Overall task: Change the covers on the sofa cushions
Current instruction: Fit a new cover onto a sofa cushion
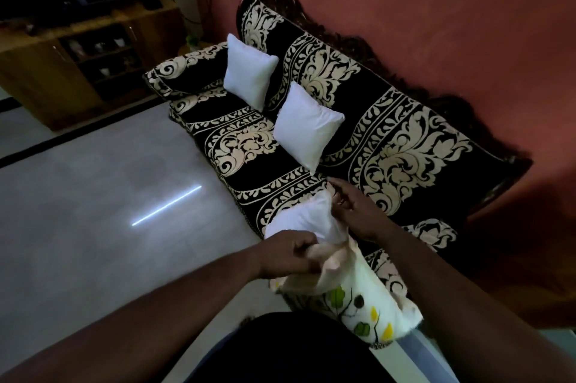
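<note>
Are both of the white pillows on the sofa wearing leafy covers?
No, the two white pillows on the sofa are bare; only the cushion in the hands has a leafy cover.

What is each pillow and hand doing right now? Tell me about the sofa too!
Far white cushion: bare, no cover, propped on the sofa.
Middle white cushion: bare, propped against the sofa back.
Near cushion: partly inside its cover, white end sticking out.
Leaf-print cover: bunched at its open end.
Left hand: grips the cover's edge.
Right hand: holds the near cushion.
Sofa: draped in black and cream cloth.
</note>
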Tool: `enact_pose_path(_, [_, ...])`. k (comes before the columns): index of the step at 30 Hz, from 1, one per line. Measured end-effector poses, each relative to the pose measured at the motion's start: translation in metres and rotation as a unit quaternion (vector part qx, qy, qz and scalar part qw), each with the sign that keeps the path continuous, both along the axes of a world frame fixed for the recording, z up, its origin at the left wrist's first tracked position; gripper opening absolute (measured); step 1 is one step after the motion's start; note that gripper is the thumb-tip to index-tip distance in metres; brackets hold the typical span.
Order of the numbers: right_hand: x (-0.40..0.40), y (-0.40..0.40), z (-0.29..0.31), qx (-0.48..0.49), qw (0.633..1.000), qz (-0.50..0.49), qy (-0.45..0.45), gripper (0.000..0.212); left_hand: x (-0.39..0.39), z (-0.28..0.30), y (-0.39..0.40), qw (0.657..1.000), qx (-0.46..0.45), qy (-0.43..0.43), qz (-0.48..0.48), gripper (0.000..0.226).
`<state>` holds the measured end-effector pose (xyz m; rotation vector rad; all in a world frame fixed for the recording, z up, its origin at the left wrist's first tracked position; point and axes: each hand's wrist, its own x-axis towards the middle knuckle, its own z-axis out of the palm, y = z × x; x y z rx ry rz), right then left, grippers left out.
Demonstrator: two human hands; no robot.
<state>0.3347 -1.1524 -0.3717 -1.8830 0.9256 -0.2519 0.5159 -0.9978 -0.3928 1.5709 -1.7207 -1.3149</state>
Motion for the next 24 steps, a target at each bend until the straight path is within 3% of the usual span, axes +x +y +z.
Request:
enact_pose_path(2, [0.008,0.001,0.003,-0.008,0.995,0.085,0.054,0.042,-0.005,0.005,-0.006,0.995,-0.048,-0.070,-0.046,0.025])
enact_pose_path(5, [0.015,0.018,-0.008,-0.019,0.982,0.141,0.122,0.027,0.003,0.013,-0.012,0.977,-0.130,-0.159,-0.057,0.048])
enact_pose_path(7, [0.022,0.032,-0.015,0.001,0.968,0.196,0.158,0.026,0.014,0.025,-0.015,0.971,-0.137,-0.192,-0.047,0.042])
enact_pose_path(9, [0.029,0.041,-0.016,0.014,0.946,0.263,0.187,0.040,0.021,0.031,-0.018,0.967,-0.136,-0.211,-0.051,0.031])
enact_pose_path(11, [0.036,0.040,-0.005,0.051,0.933,0.291,0.204,0.044,0.029,0.031,-0.019,0.975,-0.109,-0.190,-0.039,0.029])
enact_pose_path(15, [0.026,0.028,-0.004,0.241,0.935,0.239,0.106,0.036,0.043,0.023,-0.018,0.995,-0.047,-0.073,0.054,0.035])
enact_pose_path(19, [0.016,0.024,0.002,0.333,0.922,0.187,0.063,0.046,0.059,0.012,-0.018,0.990,-0.023,-0.130,0.041,0.056])
enact_pose_path(21, [0.020,0.020,0.013,0.323,0.930,0.166,0.054,0.053,0.066,0.009,-0.016,0.991,-0.016,-0.123,0.057,0.059])
enact_pose_path(24, [0.031,0.019,0.027,0.223,0.951,0.199,0.081,0.046,0.055,0.012,-0.022,0.990,-0.030,-0.112,0.081,0.056])
